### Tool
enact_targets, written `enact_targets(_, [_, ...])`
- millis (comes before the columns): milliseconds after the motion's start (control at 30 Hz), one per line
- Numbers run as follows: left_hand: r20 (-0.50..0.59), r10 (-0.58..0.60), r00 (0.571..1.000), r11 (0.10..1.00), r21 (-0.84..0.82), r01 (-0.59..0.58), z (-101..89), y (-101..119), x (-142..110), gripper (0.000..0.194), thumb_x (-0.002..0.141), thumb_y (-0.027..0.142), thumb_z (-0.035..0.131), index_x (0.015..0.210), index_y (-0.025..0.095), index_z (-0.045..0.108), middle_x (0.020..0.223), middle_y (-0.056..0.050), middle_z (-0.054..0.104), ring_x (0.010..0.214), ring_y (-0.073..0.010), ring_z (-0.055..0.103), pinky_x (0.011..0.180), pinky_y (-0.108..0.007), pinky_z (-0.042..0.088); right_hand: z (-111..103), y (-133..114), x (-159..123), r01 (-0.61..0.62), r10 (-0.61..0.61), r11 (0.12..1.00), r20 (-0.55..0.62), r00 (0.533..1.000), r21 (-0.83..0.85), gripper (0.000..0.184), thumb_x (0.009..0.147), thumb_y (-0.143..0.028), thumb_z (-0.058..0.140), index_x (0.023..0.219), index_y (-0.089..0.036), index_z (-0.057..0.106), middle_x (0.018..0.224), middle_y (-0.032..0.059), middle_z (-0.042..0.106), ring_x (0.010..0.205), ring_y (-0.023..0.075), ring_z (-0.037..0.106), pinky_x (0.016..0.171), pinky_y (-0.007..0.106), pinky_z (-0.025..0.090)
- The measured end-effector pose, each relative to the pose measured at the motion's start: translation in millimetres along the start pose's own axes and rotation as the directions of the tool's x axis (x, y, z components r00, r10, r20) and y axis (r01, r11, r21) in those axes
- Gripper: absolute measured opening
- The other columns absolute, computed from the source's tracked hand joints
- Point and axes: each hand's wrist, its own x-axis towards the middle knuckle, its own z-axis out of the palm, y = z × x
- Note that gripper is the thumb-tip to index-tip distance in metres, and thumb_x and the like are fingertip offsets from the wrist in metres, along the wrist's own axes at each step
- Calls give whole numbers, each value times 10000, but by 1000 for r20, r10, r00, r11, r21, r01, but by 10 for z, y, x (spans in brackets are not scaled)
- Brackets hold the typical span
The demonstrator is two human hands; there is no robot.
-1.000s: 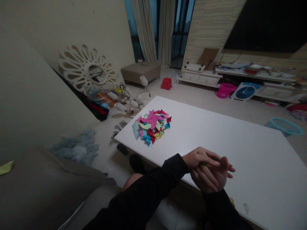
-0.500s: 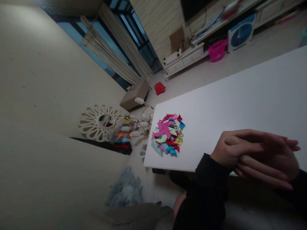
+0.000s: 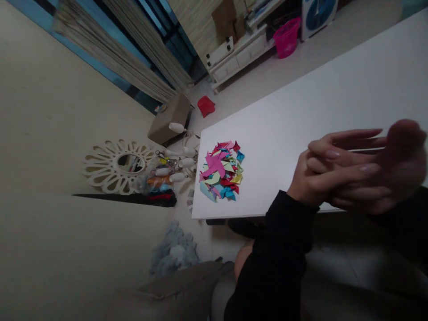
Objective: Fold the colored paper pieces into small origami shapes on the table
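My left hand and my right hand are pressed palm to palm above the near edge of a white table. The fingers of both are stretched out, and the left fingers lie across the right hand. Neither hand holds anything. The right hand is partly smeared by motion. Both arms are in black sleeves. A pile of small coloured paper pieces, pink, blue, yellow, red and green, lies at the table's left end, well to the left of my hands.
On the floor left of the table are a white flower-shaped mirror, white lamp parts, a grey fluffy rug, a red stool and a beige ottoman. Farther back stand a pink basket and a white low cabinet.
The view has swung and tilted, so the table now runs diagonally. My joined hands have risen in the picture and slid against each other; the right hand is now blurred.
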Motion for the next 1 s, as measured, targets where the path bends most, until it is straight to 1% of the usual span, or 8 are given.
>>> enact_targets(67, [-27,165,986,986,-35,-166,-9,-5,19,553,690,307,769,1199,125,653,1346,-114,634,1286,-296,561,1012,-383,488,177,-32,50,-151,71,969,-366,928,-195,596,781,-636,99,555,-111,269,709,-78,635,376,-26,490,430,145,273])
enact_targets(133, [-70,332,941,940,-58,-336,1,39,15,545,616,276,789,1131,134,682,1212,-110,696,1178,-287,624,997,-373,504,270,9,127,-200,31,928,-468,883,-315,685,787,-582,-1,683,-97,472,878,-36,671,400,-36,512,436,121,268])
enact_targets(267, [-95,472,877,877,-55,-478,30,125,-22,346,601,202,747,941,133,745,965,-89,740,950,-247,674,863,-329,542,189,118,137,-182,2,907,-429,903,-379,508,862,-658,519,929,-158,577,786,-48,650,254,-55,210,324,119,302])
enact_targets(467, [-102,487,867,855,-148,-498,30,68,36,321,554,129,692,868,120,758,796,-58,727,791,-182,657,767,-268,521,3,66,-4,-78,-39,925,-295,955,-373,478,981,-623,356,938,-195,563,1110,47,662,232,-44,283,260,143,243])
enact_targets(633, [-49,496,867,846,-195,-496,-17,30,65,310,517,99,674,812,125,764,776,-50,718,763,-166,642,756,-256,516,19,158,43,1,-77,942,-213,974,-336,399,1011,-530,349,1001,-210,586,1118,64,664,246,-59,268,265,115,230])
enact_targets(833, [-38,500,865,852,-157,-499,-19,20,70,323,543,185,762,862,135,758,799,-53,711,788,-179,641,791,-289,515,1,70,-53,-111,-23,918,-331,943,-381,444,974,-608,382,952,-218,593,1040,29,646,237,-31,306,245,143,236])
enact_targets(900, [-27,512,858,847,-153,-510,13,3,55,390,522,241,816,897,148,762,809,-53,705,817,-198,646,808,-311,515,22,36,-20,-163,-21,868,-362,932,-469,462,936,-650,418,890,-226,597,910,1,620,267,6,354,262,171,278])
enact_targets(1000, [-62,543,838,811,-220,-542,28,-62,77,305,493,272,820,787,226,752,797,-34,700,837,-241,665,783,-362,534,68,2,138,-222,-154,657,-416,896,-720,482,808,-724,548,748,-245,569,717,-11,518,399,95,435,348,237,366])
